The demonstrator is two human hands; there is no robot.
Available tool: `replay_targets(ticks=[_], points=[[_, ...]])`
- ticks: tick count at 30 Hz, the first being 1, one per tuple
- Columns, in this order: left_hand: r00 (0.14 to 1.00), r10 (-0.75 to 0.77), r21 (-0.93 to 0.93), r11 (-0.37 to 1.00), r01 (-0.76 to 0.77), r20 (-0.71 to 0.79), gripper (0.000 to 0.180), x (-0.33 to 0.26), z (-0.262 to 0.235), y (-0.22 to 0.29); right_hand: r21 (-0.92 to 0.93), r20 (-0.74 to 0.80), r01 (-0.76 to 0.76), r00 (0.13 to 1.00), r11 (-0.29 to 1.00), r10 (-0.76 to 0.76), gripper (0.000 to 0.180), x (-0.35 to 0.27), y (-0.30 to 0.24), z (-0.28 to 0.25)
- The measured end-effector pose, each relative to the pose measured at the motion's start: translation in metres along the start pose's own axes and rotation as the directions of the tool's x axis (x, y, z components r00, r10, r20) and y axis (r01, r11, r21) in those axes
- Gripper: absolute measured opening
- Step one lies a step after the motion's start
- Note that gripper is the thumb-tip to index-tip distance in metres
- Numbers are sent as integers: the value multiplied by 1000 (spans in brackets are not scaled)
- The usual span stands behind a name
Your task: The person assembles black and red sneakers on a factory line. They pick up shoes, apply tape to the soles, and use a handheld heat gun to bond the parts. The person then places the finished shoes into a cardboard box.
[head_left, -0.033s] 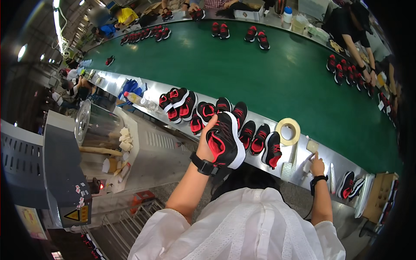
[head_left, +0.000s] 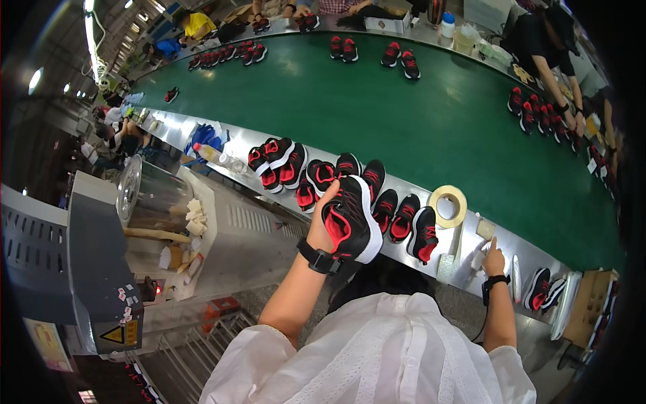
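My left hand (head_left: pixel 323 225) is closed on a black and red sneaker (head_left: pixel 356 219) with a white sole, raised in front of me at the near edge of the metal ledge. The shoe's red-lined opening faces me, tilted to the left. My right hand (head_left: pixel 494 259) is low over the ledge to the right, index finger stretched toward a small beige block (head_left: pixel 484 229). Beside its thumb lies a whitish piece (head_left: pixel 476 260) I cannot make out. Its other fingers are partly hidden. Several matching sneakers (head_left: pixel 404 217) stand on the ledge around the held one.
A roll of cream tape (head_left: pixel 448 206) lies right of the sneakers. Beyond the ledge runs a green belt (head_left: pixel 303 87) carrying more shoes. A bottle (head_left: pixel 210 154) and blue gloves (head_left: pixel 210 137) are at left, a grey machine (head_left: pixel 101 256) nearer. A cardboard box (head_left: pixel 589 306) stands at right. People work across the belt.
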State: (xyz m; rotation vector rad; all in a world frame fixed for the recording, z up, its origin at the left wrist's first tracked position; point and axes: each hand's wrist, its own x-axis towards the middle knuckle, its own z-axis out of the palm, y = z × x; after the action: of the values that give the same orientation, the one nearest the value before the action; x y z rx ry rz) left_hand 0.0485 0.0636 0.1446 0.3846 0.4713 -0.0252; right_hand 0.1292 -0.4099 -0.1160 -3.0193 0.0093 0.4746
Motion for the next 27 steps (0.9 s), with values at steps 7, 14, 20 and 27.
replay_targets(ticks=[7,14,20,27], points=[[926,293,542,751,-377,238,23,22,-36,-6,966,-17,-9,995,257,100,37,-83,-98,-105],[988,130,251,957,-147,85,22,12,-15,-3,987,83,-120,950,-107,-301,21,-190,-194,-178],[962,30,375,917,-135,272,25,-21,16,22,843,3,402,662,358,-750,37,-219,-191,-187],[897,-42,731,596,-331,440,38,-68,43,23,876,9,238,861,420,-509,36,-202,-193,-263]])
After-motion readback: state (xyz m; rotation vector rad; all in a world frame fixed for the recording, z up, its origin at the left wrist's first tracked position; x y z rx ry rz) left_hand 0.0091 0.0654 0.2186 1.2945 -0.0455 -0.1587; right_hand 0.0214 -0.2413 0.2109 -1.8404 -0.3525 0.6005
